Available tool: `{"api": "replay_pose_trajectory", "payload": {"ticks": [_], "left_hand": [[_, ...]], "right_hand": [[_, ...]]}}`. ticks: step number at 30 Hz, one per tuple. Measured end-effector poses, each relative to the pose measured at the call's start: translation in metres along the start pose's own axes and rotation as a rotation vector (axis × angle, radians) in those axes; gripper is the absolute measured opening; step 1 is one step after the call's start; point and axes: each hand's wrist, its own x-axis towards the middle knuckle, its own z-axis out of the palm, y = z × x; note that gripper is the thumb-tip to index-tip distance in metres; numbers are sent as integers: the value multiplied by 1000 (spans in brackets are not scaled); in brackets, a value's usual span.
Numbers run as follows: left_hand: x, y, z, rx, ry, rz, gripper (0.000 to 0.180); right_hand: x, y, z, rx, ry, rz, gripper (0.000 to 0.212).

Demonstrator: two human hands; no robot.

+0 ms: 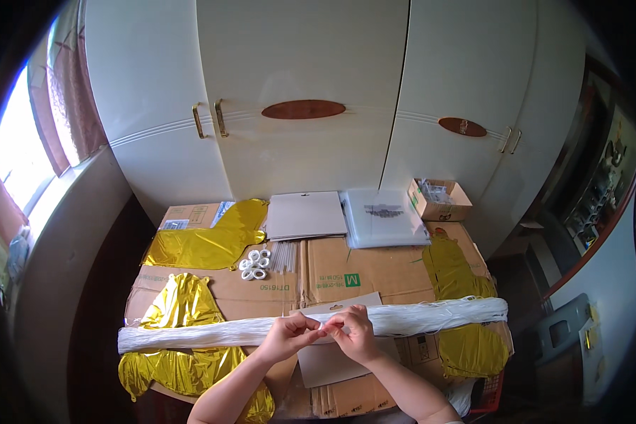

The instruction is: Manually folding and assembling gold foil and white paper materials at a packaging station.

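My left hand [288, 338] and my right hand [353, 335] meet fingertip to fingertip over the middle of a long bundle of white string [212, 335]. Both are closed in a pinch. Something small and whitish seems to be between the fingertips, too small to name. The bundle lies crosswise over the table, passing behind my hands. Under it and my hands is a grey card [325, 367] with a hanger slot. Flat gold foil balloons [180, 304] lie beneath the bundle's left end, and more gold foil [473, 350] lies under its right end.
Flattened cardboard [396, 272] covers the table. Behind lie another gold foil balloon [205, 240], white rings [255, 265], thin clear sticks [284, 256], grey cards [305, 215], clear plastic bags [385, 219] and a small open box [442, 201]. A white wardrobe [297, 155] stands beyond.
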Motion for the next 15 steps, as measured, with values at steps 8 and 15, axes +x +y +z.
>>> {"api": "replay_pose_trajectory", "payload": {"ticks": [8, 15], "left_hand": [[-2, -4, -5, -673, -105, -93, 20], [-1, -2, 2, -167, 6, 145, 31]], "right_hand": [[-2, 0, 4, 63, -42, 103, 7], [-5, 0, 6, 75, 6, 230, 12]]}}
